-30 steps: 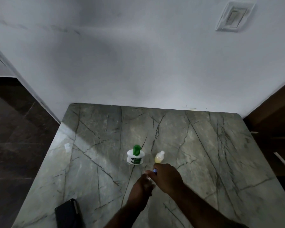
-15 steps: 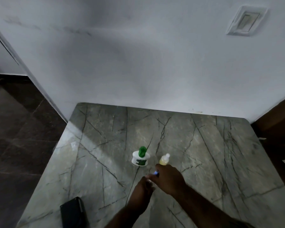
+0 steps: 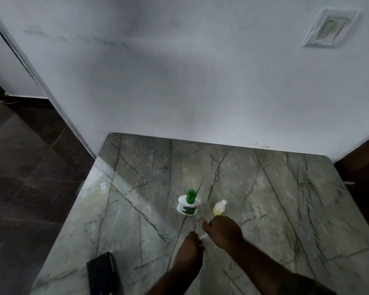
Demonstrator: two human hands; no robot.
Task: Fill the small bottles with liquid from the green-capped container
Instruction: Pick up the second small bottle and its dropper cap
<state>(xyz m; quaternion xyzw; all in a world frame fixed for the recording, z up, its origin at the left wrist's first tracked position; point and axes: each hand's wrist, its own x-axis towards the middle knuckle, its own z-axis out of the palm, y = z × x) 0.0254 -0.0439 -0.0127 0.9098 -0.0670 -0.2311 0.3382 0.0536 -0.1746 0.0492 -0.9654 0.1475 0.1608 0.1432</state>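
A white container with a green cap (image 3: 188, 204) stands upright on the grey marble table (image 3: 285, 209). To its right stands a small bottle of yellowish liquid (image 3: 219, 208) with a white cap. Just in front of them my two hands meet over another small bottle (image 3: 202, 236), of which only a pale sliver shows between the fingers. My left hand (image 3: 190, 249) is closed around it from below. My right hand (image 3: 222, 229) pinches at its top, just short of the yellowish bottle. Its cap is hidden by my fingers.
A black flat object (image 3: 103, 273) lies near the table's front left corner. The table's left edge drops to a dark tiled floor (image 3: 30, 188). A white wall (image 3: 179, 81) closes the back, and dark wooden furniture (image 3: 362, 167) stands at the right.
My view has shifted a little, so everything sits further right. The hands stay together on the small bottle; the blue cap seen at my right fingertips is now covered.
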